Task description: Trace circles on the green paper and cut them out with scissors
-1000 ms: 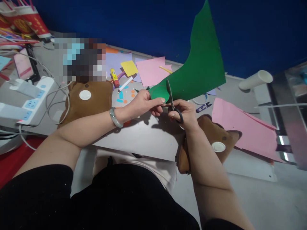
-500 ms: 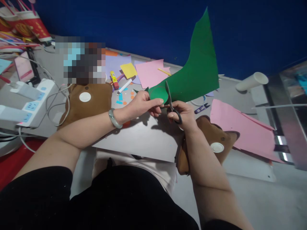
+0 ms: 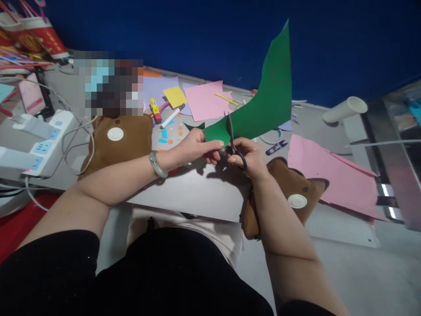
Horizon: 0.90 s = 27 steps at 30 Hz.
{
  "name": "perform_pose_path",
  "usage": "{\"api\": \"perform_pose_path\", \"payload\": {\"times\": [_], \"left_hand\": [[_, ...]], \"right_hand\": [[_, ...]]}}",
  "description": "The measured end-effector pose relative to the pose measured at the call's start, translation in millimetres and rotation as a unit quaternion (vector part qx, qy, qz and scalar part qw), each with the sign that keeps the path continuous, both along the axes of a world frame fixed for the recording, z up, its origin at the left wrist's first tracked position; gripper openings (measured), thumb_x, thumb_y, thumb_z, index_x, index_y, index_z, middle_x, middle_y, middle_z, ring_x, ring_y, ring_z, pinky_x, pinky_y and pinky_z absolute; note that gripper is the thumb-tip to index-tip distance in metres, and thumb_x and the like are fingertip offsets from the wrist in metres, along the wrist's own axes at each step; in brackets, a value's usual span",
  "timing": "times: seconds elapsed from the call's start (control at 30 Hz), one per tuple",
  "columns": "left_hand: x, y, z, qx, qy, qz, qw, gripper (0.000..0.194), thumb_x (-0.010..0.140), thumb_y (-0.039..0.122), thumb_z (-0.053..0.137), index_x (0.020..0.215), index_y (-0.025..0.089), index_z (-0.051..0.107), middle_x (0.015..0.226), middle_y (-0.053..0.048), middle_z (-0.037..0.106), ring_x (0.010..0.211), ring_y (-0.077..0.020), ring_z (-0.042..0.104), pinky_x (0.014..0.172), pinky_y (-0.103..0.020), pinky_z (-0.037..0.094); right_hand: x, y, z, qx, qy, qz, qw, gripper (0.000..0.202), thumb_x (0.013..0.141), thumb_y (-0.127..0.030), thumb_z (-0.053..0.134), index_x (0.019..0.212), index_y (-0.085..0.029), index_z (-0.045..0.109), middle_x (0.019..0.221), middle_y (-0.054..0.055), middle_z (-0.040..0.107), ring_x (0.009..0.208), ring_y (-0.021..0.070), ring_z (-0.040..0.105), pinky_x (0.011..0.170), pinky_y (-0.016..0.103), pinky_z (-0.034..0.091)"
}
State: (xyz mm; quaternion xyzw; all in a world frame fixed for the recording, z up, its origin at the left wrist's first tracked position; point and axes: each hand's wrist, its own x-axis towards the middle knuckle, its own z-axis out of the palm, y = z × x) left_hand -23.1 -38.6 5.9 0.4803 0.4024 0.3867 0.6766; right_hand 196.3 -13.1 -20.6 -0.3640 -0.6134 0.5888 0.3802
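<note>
A large curved sheet of green paper (image 3: 274,87) rises from between my hands toward the blue wall. My left hand (image 3: 202,147) pinches its rounded lower left end between thumb and fingers. In my right hand (image 3: 248,156) are black-handled scissors (image 3: 231,131), their blades slightly apart and astride the paper just right of my left fingers. A small dark green scrap (image 3: 194,126) shows behind my left hand.
Pink paper (image 3: 208,100), a yellow square (image 3: 175,97), a glue stick (image 3: 155,109) and a white marker (image 3: 170,119) lie beyond my left hand. Brown cushions (image 3: 118,151) flank my arms. A power strip (image 3: 49,142) sits left, purple snips (image 3: 276,148) and a white tube (image 3: 345,109) right.
The green sheet has swung down and slightly left at its upper end. The scissor blades look a little closer together. Both hands have stayed nearly in place.
</note>
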Motion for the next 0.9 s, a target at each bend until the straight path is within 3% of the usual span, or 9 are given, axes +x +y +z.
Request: {"api": "perform_pose_path", "payload": {"times": [0.17, 0.37, 0.57, 0.8, 0.9], "left_hand": [[-0.1, -2.3, 10.5, -0.012, 0.001, -0.003, 1.0, 0.042, 0.096, 0.03, 0.086, 0.062, 0.009, 0.076, 0.059, -0.008, 0.075, 0.048, -0.0089, 0.066, 0.053, -0.017, 0.057], [0.2, -3.8, 16.6, -0.027, -0.003, 0.002, 1.0, 0.043, 0.104, 0.013, 0.069, 0.062, 0.009, 0.075, 0.057, -0.006, 0.074, 0.046, -0.0086, 0.067, 0.052, -0.016, 0.056], [1.4, -4.4, 20.7, -0.04, -0.004, 0.007, 0.999, 0.039, 0.1, 0.016, 0.078, 0.062, 0.008, 0.074, 0.057, -0.006, 0.074, 0.046, -0.0078, 0.066, 0.052, -0.015, 0.054], [0.1, -4.0, 19.7, -0.036, -0.013, 0.009, 0.999, 0.037, 0.102, 0.01, 0.069, 0.066, 0.009, 0.074, 0.057, -0.005, 0.074, 0.048, -0.0089, 0.068, 0.053, -0.016, 0.055], [-0.1, -3.1, 18.0, -0.029, -0.017, -0.003, 0.999, 0.038, 0.1, 0.017, 0.076, 0.063, 0.009, 0.074, 0.058, -0.005, 0.074, 0.049, -0.0093, 0.069, 0.053, -0.016, 0.056]], "right_hand": [[2.3, 0.7, -0.6, 0.013, -0.01, 0.005, 1.0, 0.066, 0.053, -0.068, 0.106, 0.085, -0.02, 0.074, 0.068, -0.001, 0.067, 0.048, 0.0096, 0.053, 0.044, 0.025, 0.047], [1.5, 0.1, 0.1, 0.023, -0.013, -0.003, 1.0, 0.066, 0.055, -0.071, 0.104, 0.084, -0.02, 0.073, 0.068, -0.001, 0.067, 0.047, 0.0099, 0.052, 0.042, 0.025, 0.046], [-1.1, -0.3, 1.1, 0.027, 0.009, 0.0, 1.0, 0.064, 0.056, -0.069, 0.104, 0.084, -0.021, 0.073, 0.066, -0.002, 0.067, 0.043, 0.0097, 0.052, 0.039, 0.024, 0.042], [0.0, -0.8, 0.0, 0.016, -0.003, -0.011, 1.0, 0.066, 0.051, -0.069, 0.106, 0.082, -0.021, 0.073, 0.064, -0.003, 0.066, 0.043, 0.0098, 0.052, 0.04, 0.024, 0.041], [0.3, -1.0, 0.1, 0.014, -0.009, -0.015, 1.0, 0.066, 0.051, -0.07, 0.105, 0.081, -0.021, 0.073, 0.064, -0.002, 0.066, 0.043, 0.0103, 0.052, 0.04, 0.025, 0.041]]}}
